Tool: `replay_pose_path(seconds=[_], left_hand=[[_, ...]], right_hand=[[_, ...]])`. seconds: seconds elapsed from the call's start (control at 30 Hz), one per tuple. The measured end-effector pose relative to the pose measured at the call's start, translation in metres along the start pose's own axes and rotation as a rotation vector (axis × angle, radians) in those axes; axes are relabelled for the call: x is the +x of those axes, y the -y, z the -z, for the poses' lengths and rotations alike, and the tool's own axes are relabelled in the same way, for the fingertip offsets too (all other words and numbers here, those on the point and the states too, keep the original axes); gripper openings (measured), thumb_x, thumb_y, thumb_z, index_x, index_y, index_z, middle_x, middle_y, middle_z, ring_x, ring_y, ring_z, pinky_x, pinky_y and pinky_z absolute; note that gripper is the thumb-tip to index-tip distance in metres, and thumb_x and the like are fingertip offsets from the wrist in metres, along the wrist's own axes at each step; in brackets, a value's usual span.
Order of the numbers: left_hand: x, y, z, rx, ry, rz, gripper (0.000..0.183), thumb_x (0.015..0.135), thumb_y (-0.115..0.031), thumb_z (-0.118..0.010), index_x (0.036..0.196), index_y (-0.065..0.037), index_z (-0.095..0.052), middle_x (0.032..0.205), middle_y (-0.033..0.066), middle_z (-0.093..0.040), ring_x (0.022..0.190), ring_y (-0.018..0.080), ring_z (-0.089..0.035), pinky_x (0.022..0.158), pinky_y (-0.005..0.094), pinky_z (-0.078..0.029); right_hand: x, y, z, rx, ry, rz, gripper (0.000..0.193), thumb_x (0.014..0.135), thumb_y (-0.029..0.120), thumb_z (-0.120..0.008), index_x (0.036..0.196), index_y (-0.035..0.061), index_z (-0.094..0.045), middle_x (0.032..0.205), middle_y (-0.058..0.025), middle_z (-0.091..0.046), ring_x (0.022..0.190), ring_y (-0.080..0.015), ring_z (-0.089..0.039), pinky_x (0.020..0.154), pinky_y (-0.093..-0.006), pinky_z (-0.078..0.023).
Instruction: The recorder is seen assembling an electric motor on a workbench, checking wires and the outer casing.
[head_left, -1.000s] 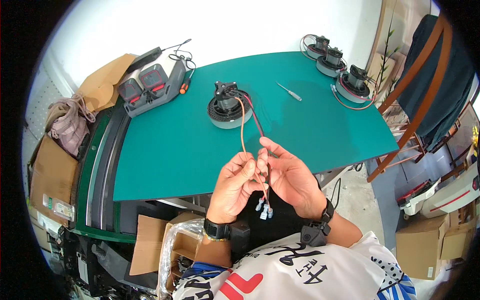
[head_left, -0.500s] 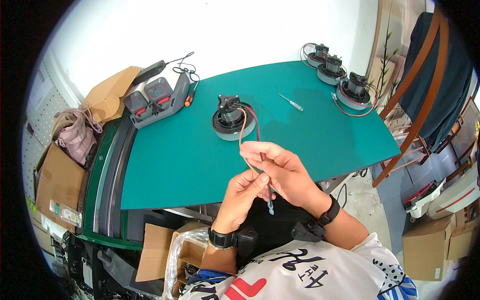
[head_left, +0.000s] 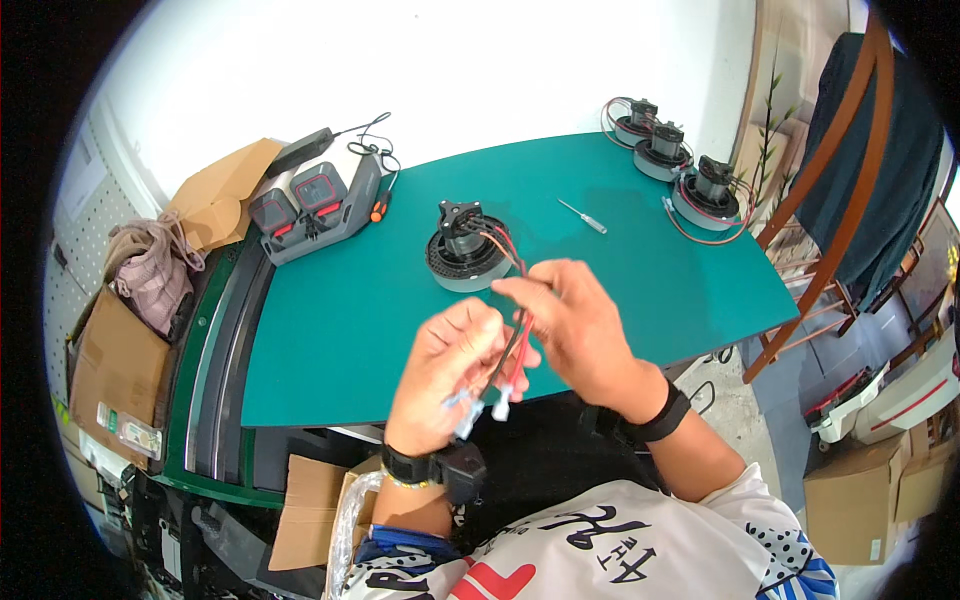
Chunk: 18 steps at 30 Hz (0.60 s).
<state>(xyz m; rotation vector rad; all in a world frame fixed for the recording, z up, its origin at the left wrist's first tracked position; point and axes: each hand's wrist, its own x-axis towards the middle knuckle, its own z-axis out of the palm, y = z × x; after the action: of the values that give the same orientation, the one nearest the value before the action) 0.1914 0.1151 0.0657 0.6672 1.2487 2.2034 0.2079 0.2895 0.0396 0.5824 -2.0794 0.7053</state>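
- A smooth, matte teal tabletop point(head_left: 350, 345) carries the near motor point(head_left: 464, 245), which stands upright on its broad base; everything else is placed from this motor.
- Behind the motor rises a plain white wall point(head_left: 500, 70).
- Beyond the motor and to its left sits a grey charger point(head_left: 318, 235) with blocky, red-edged battery packs point(head_left: 321, 190), backed by folded brown cardboard point(head_left: 222, 190).
- Farther left of the motor, off the teal surface, a slouched pinkish fabric bag point(head_left: 150, 280) rests above a cardboard box point(head_left: 120, 370).
- To the motor's right lies a slim screwdriver point(head_left: 590, 221) with a pale handle; farther right, three similar motors point(head_left: 711, 185) stand in a slanting row, their leads looped round them.
- Far right of the motor, past the table, dark cloth point(head_left: 870, 170) hangs by curved brown wood.
- The motor has a black, bracket-topped cylinder on a round, textured black disc with a grey rim; flexible red, orange and dark wires point(head_left: 521, 350) run from it toward the person, ending in pale bluish connectors point(head_left: 502, 405).
- Nearer than the motor, the hands are close together: the left hand point(head_left: 440, 365) is curled on the wires, slightly blurred.
- The right hand point(head_left: 577, 325) is partly folded, thumb laid over the wires, gripping them.
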Motion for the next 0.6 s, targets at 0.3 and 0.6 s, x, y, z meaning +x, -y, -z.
replay_pose_path(seconds=[0.3, 0.6], left_hand=[[0.085, -0.017, 0.091, 0.572, -0.383, -0.283, 0.042, 0.088, -0.018, -0.072, 0.123, -0.001, -0.054, 0.120, 0.0128, -0.060, 0.107, 0.0193, -0.060, 0.089, 0.0340, -0.051], [0.144, 0.008, 0.142, 0.791, -0.259, -0.160, 0.098, 0.058, -0.006, -0.091, 0.140, 0.001, -0.037, 0.130, 0.0176, -0.051, 0.119, 0.0263, -0.053, 0.101, 0.0360, -0.046]], right_hand=[[0.032, -0.045, 0.001, 0.585, 0.005, -0.382, 0.037, 0.104, 0.030, -0.046, 0.081, 0.0040, -0.061, 0.075, -0.0077, -0.062, 0.071, -0.0180, -0.061, 0.063, -0.0306, -0.048], [0.045, -0.043, -0.010, 0.571, 0.165, -0.515, 0.055, 0.103, 0.045, -0.041, 0.070, 0.0048, -0.058, 0.059, -0.0024, -0.052, 0.053, -0.0103, -0.054, 0.050, -0.0274, -0.041]])
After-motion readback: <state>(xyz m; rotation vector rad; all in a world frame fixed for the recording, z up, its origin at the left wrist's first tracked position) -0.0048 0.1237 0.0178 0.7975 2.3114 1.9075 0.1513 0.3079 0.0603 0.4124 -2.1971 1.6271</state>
